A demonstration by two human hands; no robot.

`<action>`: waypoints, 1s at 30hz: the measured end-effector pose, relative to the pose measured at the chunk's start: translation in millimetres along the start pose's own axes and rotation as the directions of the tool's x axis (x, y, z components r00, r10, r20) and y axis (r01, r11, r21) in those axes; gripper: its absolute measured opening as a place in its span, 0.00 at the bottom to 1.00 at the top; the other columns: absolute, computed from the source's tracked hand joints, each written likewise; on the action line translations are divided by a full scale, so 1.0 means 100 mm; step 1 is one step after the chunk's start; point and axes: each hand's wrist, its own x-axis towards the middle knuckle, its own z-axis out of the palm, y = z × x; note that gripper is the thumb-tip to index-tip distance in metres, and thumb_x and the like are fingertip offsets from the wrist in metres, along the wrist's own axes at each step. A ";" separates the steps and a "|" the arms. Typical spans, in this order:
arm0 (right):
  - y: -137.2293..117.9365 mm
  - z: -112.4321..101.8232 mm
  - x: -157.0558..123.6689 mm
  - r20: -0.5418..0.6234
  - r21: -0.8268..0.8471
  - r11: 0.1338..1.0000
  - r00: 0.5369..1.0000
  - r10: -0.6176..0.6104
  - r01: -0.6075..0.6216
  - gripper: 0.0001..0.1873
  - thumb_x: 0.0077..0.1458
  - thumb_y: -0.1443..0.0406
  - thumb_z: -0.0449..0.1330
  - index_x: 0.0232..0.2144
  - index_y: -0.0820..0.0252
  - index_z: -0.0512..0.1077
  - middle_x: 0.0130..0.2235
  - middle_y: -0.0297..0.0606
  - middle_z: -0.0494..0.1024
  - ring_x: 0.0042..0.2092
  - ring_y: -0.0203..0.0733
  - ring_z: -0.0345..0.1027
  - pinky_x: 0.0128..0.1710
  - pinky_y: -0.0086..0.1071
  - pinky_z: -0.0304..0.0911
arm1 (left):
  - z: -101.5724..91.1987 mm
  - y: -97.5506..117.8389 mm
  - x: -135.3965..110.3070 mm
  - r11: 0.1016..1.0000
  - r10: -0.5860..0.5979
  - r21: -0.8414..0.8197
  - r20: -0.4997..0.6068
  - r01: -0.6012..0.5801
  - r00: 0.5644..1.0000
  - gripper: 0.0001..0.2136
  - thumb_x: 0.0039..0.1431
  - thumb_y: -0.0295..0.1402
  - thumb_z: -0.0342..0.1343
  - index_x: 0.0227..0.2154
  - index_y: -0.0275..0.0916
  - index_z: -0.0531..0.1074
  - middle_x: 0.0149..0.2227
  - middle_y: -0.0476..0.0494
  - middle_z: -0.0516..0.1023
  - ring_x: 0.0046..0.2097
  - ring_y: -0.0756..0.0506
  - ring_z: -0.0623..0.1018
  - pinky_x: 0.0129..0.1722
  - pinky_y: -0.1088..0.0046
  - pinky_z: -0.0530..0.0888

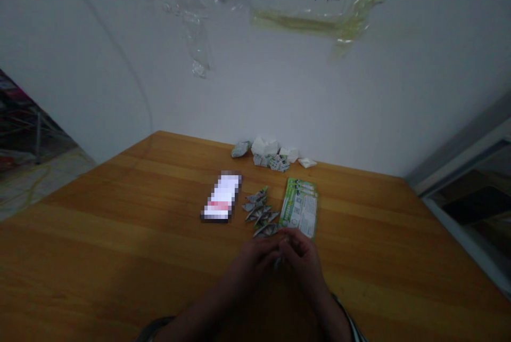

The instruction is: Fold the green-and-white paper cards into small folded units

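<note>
Both hands meet at the near middle of the wooden table [120,214], the left hand [257,251] and right hand [306,262] closed with fingertips drawn together. They seem to pinch a small folded paper piece [278,262], mostly hidden by the fingers, with only a pale bit showing below; so small and thin a thing probably needs one hand to steady it while the other works the edge. Just beyond the hands, pointed folded paper pieces [261,211] lie in an overlapping row, likely gathered there to keep them together and within reach. To their right, green-and-white printed leaflets [300,206] lie flat and overlapping, perhaps so that a sheet lifts off easily. The phone [222,196] lies left of the row, lit screen upward, presumably for viewing, though its content is blurred. At the far edge, white paper forms [265,146] sit near the wall, seemingly out of the way
</note>
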 end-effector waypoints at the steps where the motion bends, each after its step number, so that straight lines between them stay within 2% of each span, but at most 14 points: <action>1: 0.00 0.00 0.00 -0.003 -0.021 1.000 1.000 -0.009 0.009 0.17 0.50 0.55 0.63 0.38 0.61 0.75 0.29 0.37 0.80 0.29 0.41 0.73 0.28 0.30 0.68 | 0.01 -0.01 0.00 1.000 -0.003 -0.005 -0.010 0.003 1.000 0.14 0.62 0.32 0.51 0.48 0.44 0.75 0.49 0.44 0.79 0.47 0.42 0.77 0.48 0.69 0.69; 5: 0.04 -0.03 0.01 0.007 -0.100 0.993 0.998 -0.063 0.064 0.15 0.52 0.56 0.62 0.37 0.60 0.78 0.34 0.41 0.82 0.35 0.46 0.76 0.34 0.35 0.72 | 0.05 -0.04 0.00 0.999 -0.024 -0.049 -0.010 0.024 1.000 0.14 0.63 0.31 0.48 0.47 0.41 0.76 0.48 0.42 0.79 0.49 0.41 0.76 0.50 0.68 0.69; 8: 0.09 -0.05 0.00 0.043 -0.243 0.957 0.987 -0.154 0.160 0.12 0.53 0.61 0.61 0.39 0.59 0.78 0.38 0.42 0.82 0.41 0.48 0.76 0.43 0.40 0.70 | 0.07 -0.06 0.00 0.994 -0.052 -0.097 -0.002 0.052 0.999 0.14 0.63 0.30 0.47 0.46 0.39 0.75 0.46 0.42 0.80 0.48 0.41 0.77 0.49 0.68 0.69; 10: 0.10 -0.05 -0.03 0.088 -0.384 0.887 0.967 -0.241 0.256 0.13 0.54 0.64 0.60 0.42 0.58 0.77 0.41 0.42 0.81 0.44 0.48 0.75 0.46 0.41 0.69 | 0.08 -0.10 -0.01 0.992 -0.077 -0.102 -0.015 0.075 0.997 0.14 0.60 0.27 0.50 0.46 0.37 0.74 0.45 0.41 0.80 0.46 0.42 0.77 0.48 0.69 0.70; 14: 0.06 -0.03 -0.09 0.244 -0.597 0.678 0.902 -0.356 0.429 0.22 0.56 0.68 0.55 0.53 0.56 0.70 0.48 0.44 0.78 0.48 0.48 0.72 0.49 0.41 0.68 | 0.10 -0.21 -0.04 0.993 -0.117 -0.034 -0.094 0.114 0.989 0.17 0.54 0.24 0.52 0.47 0.38 0.72 0.46 0.40 0.79 0.46 0.41 0.77 0.48 0.69 0.70; 16: 0.03 0.00 -0.12 0.303 -0.651 0.594 0.879 -0.367 0.473 0.25 0.57 0.70 0.54 0.57 0.56 0.65 0.49 0.45 0.77 0.49 0.48 0.72 0.49 0.41 0.68 | 0.09 -0.23 -0.05 0.989 -0.142 0.015 -0.140 0.146 0.980 0.18 0.54 0.23 0.52 0.48 0.39 0.72 0.45 0.40 0.80 0.44 0.41 0.78 0.46 0.69 0.71; 18: 0.03 0.03 -0.15 0.286 -0.697 0.552 0.883 -0.372 0.458 0.28 0.56 0.71 0.53 0.59 0.56 0.63 0.48 0.46 0.78 0.47 0.49 0.73 0.45 0.40 0.70 | 0.09 -0.21 -0.06 0.985 -0.160 0.033 -0.168 0.168 0.973 0.17 0.55 0.24 0.50 0.47 0.39 0.73 0.41 0.42 0.81 0.40 0.42 0.79 0.42 0.70 0.72; 20: 0.05 0.06 -0.17 0.217 -0.702 0.573 0.894 -0.393 0.423 0.28 0.55 0.72 0.53 0.58 0.55 0.65 0.47 0.45 0.79 0.43 0.48 0.75 0.41 0.38 0.72 | 0.09 -0.18 -0.06 0.987 -0.161 -0.005 -0.190 0.163 0.968 0.15 0.56 0.26 0.50 0.44 0.40 0.76 0.37 0.43 0.82 0.37 0.42 0.79 0.39 0.70 0.73; 23: 0.10 0.05 -0.18 0.069 -0.582 0.708 0.892 -0.446 0.399 0.20 0.52 0.72 0.55 0.46 0.55 0.76 0.40 0.41 0.82 0.38 0.44 0.77 0.37 0.34 0.73 | 0.10 -0.16 -0.05 0.959 -0.211 -0.236 -0.238 0.154 0.948 0.13 0.55 0.29 0.54 0.41 0.41 0.79 0.40 0.44 0.83 0.42 0.41 0.79 0.44 0.67 0.73; 25: 0.12 0.03 -0.17 -0.077 -0.464 0.814 0.899 -0.431 0.350 0.13 0.50 0.72 0.57 0.34 0.56 0.80 0.34 0.39 0.83 0.34 0.43 0.77 0.35 0.32 0.73 | 0.09 -0.16 -0.03 0.868 -0.304 -0.456 -0.181 0.194 0.936 0.15 0.51 0.32 0.59 0.42 0.40 0.79 0.42 0.44 0.82 0.46 0.39 0.78 0.48 0.63 0.72; 27: 0.10 0.01 -0.14 -0.179 -0.370 0.886 0.915 -0.363 0.279 0.10 0.49 0.71 0.58 0.29 0.57 0.80 0.31 0.39 0.83 0.33 0.44 0.77 0.34 0.33 0.73 | 0.07 -0.16 0.00 0.736 -0.362 -0.631 -0.061 0.245 0.930 0.19 0.46 0.34 0.64 0.44 0.40 0.78 0.44 0.43 0.82 0.48 0.37 0.78 0.50 0.61 0.70; 28: 0.08 0.00 -0.13 -0.180 -0.341 0.902 0.924 -0.338 0.263 0.10 0.50 0.71 0.58 0.29 0.56 0.80 0.31 0.39 0.83 0.34 0.44 0.77 0.35 0.33 0.73 | 0.05 -0.16 0.01 0.679 -0.371 -0.688 -0.018 0.258 0.929 0.21 0.45 0.34 0.65 0.45 0.40 0.77 0.45 0.42 0.81 0.49 0.37 0.77 0.51 0.61 0.70; 30: 0.03 0.00 -0.11 -0.091 -0.320 0.901 0.937 -0.337 0.293 0.12 0.51 0.71 0.57 0.31 0.56 0.80 0.34 0.40 0.82 0.37 0.44 0.77 0.38 0.34 0.72 | 0.02 -0.14 0.03 0.630 -0.388 -0.739 -0.032 0.240 0.921 0.23 0.45 0.37 0.66 0.48 0.42 0.76 0.45 0.41 0.81 0.48 0.37 0.78 0.49 0.62 0.72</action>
